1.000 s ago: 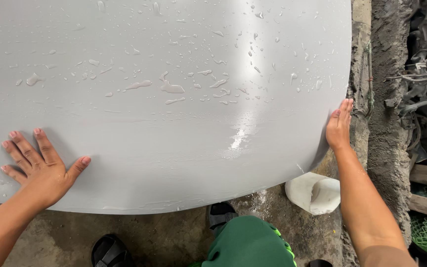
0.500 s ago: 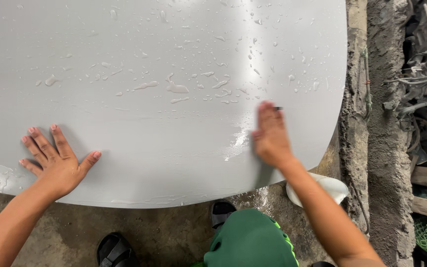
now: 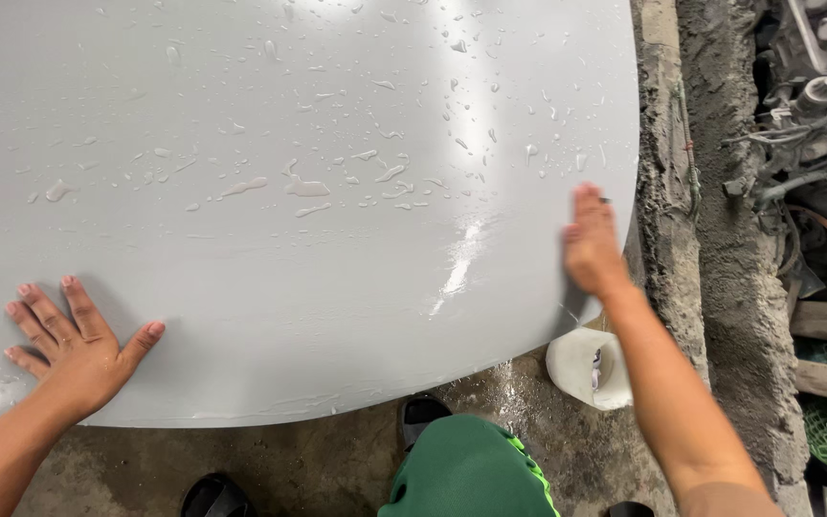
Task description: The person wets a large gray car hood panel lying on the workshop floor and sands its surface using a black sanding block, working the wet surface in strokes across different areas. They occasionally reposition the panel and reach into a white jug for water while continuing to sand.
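One big grey panel, wet with drops, lies flat under both hands. The left hand rests open near its bottom edge, fingers spread. The right hand presses flat by its right edge.

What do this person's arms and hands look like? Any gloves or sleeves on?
Both arms are bare to the edge of the picture, with no sleeves showing. The left hand and the right hand wear no gloves, and no rings, watch or bands can be seen. The fingernails look short. Something small and dark shows at the right hand's fingertips; what it is cannot be told.
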